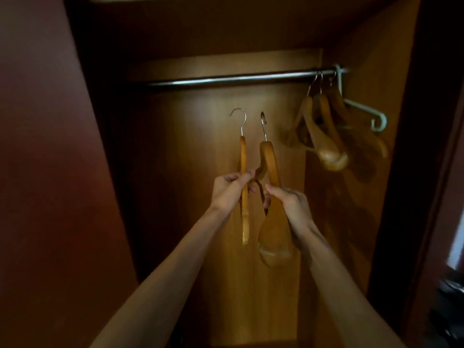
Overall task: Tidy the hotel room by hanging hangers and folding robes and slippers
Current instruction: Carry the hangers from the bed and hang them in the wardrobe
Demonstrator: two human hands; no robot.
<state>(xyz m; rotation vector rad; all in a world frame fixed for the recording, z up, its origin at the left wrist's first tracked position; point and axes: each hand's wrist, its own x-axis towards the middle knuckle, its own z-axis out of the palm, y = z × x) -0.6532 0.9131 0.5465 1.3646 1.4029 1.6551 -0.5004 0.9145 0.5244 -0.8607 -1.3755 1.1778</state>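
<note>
Your left hand (229, 190) pinches the slim wooden hanger (243, 187) partway down its body, fingers curled round it, and your right hand (288, 202) grips the broad-shouldered hanger (272, 209) the same way. Both hangers stand upright with their long axes near vertical, metal hooks on top, just beside each other in front of the wardrobe's back panel (200, 136).

What matters for the next move is the rail (226, 80) — it runs horizontally above and beyond both hooks, well clear of them, so each hanger has to go up and forward before its hook can drop over. The slim hanger's hook (238, 119) shows its open curve side-on; the other hook (263, 124) is seen nearly edge-on (it may need a twist to meet the rail squarely).

The hung hangers (329, 131) crowd the rail's right end, nearer your right hand — the bare stretch lies straight above both.
</note>
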